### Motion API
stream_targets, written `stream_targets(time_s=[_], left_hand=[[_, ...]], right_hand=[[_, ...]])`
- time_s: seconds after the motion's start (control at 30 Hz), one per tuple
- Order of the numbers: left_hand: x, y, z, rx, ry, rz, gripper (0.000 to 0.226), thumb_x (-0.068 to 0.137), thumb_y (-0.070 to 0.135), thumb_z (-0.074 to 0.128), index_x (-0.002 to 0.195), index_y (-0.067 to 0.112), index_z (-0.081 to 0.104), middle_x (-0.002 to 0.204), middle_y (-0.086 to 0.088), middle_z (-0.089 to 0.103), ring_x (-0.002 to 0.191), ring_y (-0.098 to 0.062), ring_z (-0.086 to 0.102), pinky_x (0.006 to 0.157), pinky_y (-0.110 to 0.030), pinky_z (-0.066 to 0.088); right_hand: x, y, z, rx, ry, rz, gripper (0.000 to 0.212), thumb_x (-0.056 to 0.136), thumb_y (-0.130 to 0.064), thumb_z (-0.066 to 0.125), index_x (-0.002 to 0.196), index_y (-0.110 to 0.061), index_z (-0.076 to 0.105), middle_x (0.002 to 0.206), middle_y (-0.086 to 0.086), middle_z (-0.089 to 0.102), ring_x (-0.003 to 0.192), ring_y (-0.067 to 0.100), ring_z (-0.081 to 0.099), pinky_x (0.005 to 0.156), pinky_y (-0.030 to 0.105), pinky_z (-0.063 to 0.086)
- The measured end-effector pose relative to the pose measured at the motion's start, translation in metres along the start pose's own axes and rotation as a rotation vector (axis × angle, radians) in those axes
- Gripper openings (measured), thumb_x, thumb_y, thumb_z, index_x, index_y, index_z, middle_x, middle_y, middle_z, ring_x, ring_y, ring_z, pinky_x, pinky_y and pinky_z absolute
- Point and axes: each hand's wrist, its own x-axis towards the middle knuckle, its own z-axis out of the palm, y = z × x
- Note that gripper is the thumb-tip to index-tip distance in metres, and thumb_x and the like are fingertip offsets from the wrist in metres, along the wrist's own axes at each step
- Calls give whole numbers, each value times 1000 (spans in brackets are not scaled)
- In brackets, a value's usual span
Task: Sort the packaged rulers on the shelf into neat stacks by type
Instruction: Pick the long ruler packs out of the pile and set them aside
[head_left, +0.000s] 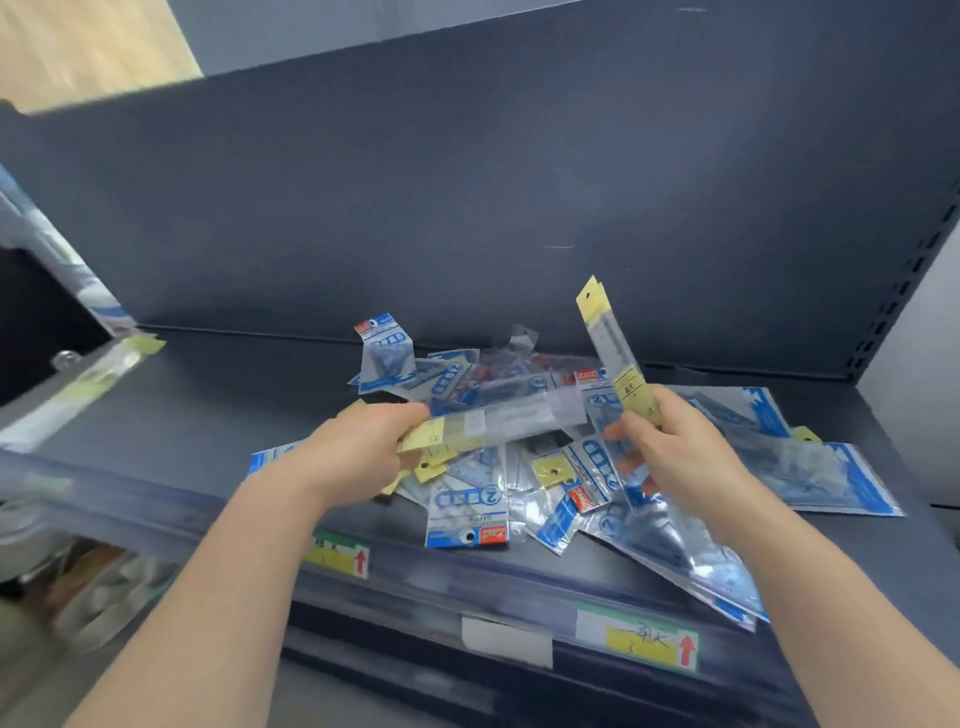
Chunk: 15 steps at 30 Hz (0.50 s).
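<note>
STEP: picking yellow-carded rulers out of the pile (467, 504) | left hand (358, 452) grips level ruler (519, 420) above pile; right hand (675, 447) pinches upright ruler (613, 348) over pile's right | NEXT: probably align both; stack beside pile

Your left hand (358, 449) grips a yellow-carded ruler pack (514, 415) by its card end. The pack lies roughly level, clear end pointing right, above the pile.

Your right hand (675, 447) pinches a second yellow-carded pack (610, 343) at its lower card. It stands up, tilted left, hang-hole card on top.

The two held packs are near each other; can't tell if they touch.

Below them is a loose pile (467, 499) of blue-and-clear packs, overlapping at mixed angles on the dark shelf (234, 405). A triangular pack (670, 545) reaches the shelf's front edge. A larger blue-edged pack (810, 478) lies flat at far right.

There are two yellow price labels with red arrows on the front rail: left label (337, 558) and right label (644, 642).
</note>
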Motion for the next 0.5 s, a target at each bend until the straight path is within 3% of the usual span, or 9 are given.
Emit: stream_targets(time_s=[0.07, 0.13, 0.23, 0.4, 0.5], left_hand=[[-1, -8, 0, 103, -60, 19, 26, 98, 24, 53, 80, 30, 36, 78, 11, 46, 86, -20, 46, 104, -48, 34], [4, -11, 0, 208, -72, 58, 20, 97, 15, 51, 87, 29, 42, 82, 9, 51, 91, -20, 46, 114, -57, 16], [15, -17, -2, 332, 4, 103, 26, 87, -1, 48, 99, 23, 47, 93, 6, 56, 102, -22, 48, 115, -65, 7], [38, -36, -6, 510, 136, 191, 30, 80, -6, 44, 90, 21, 36, 80, 7, 36, 105, -24, 43, 112, -70, 6], [51, -55, 0, 481, 244, 221, 33, 81, -3, 45, 104, 19, 48, 111, 2, 44, 121, -26, 36, 113, -69, 3]], right_hand=[[4, -9, 9, 49, -70, 13, 15, 98, -28, 47, 110, -26, 56, 101, -5, 69, 76, 13, 66, 56, 29, 49], [6, -16, 22, 4, -160, -4, 21, 95, -35, 55, 115, -28, 56, 100, -6, 70, 72, 11, 62, 53, 26, 48], [3, -24, 47, -39, -273, -18, 25, 86, -42, 67, 107, -30, 60, 91, -2, 71, 69, 12, 57, 54, 27, 48], [-1, -36, 92, -11, -282, 59, 45, 74, -42, 79, 112, -29, 59, 91, -6, 67, 69, 10, 62, 52, 20, 47], [0, -42, 117, 60, -243, 74, 46, 75, -20, 82, 115, -25, 61, 75, 1, 66, 59, 5, 60, 48, 20, 46]])
